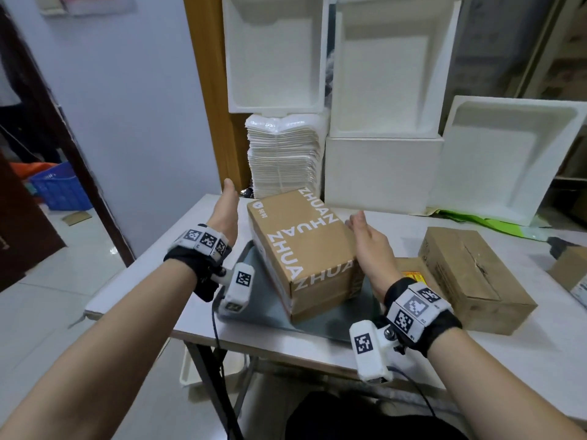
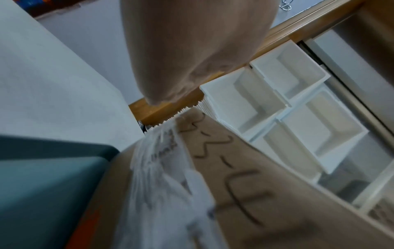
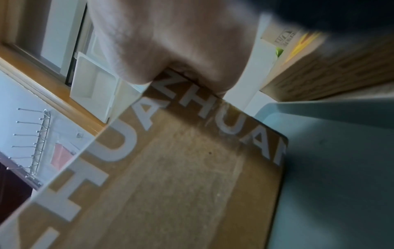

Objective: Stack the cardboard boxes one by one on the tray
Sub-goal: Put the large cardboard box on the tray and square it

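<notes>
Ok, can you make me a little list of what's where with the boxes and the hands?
box on tray: ZHUAN cardboard box, sitting skewed
tray: grey-green tray on the white table
waiting box: plain cardboard box, right of the tray
left hand: open, beside the box, not touching
right hand: open, at the box's right side
behind: white foam boxes

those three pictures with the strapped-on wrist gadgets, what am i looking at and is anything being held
A person wears a head camera, plus a small camera strapped to each wrist; the two blurry pictures look along each palm. The left hand and right hand are open on either side of a brown cardboard box printed ZHUAN, holding nothing. That box sits on a grey-green flat tray on the white table. A plain brown cardboard box waits beside it.
</notes>
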Available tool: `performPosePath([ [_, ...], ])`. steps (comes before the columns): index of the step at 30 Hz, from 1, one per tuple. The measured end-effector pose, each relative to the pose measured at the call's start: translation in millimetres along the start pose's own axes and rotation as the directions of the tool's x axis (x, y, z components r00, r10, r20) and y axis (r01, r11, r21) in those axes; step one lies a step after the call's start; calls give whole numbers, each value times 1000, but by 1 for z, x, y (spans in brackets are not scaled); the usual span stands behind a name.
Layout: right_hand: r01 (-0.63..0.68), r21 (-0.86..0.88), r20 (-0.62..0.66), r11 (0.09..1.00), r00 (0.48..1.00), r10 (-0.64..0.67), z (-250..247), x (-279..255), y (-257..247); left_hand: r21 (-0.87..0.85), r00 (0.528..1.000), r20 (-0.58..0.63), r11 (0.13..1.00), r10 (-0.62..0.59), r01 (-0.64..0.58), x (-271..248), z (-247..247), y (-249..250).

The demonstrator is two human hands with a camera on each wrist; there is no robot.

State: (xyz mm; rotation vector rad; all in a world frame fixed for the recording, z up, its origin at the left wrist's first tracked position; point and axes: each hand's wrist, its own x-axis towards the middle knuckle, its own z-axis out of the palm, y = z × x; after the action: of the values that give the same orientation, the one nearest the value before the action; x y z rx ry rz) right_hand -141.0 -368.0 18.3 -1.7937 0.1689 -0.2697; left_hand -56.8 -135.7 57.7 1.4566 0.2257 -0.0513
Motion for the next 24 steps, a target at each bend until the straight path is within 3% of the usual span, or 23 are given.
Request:
performPosePath([
  [3,-32,34,18,999,999,31,-1,3,8,25,998,24,998,64,-64,21,1,-4],
  [10,-87,58,-6,994,996,88,-6,23,12,-68,992,122,997,-15,23,31,7,-23],
  [19,-107,149,5,983,994,107,-18,42,-8,-32,981,194,999,-17,23,1,-13,-24],
  [24,-113,49,-21,992,993,114,-15,47,-4,18,965,251,997,-74,71,-7,-23,-31],
])
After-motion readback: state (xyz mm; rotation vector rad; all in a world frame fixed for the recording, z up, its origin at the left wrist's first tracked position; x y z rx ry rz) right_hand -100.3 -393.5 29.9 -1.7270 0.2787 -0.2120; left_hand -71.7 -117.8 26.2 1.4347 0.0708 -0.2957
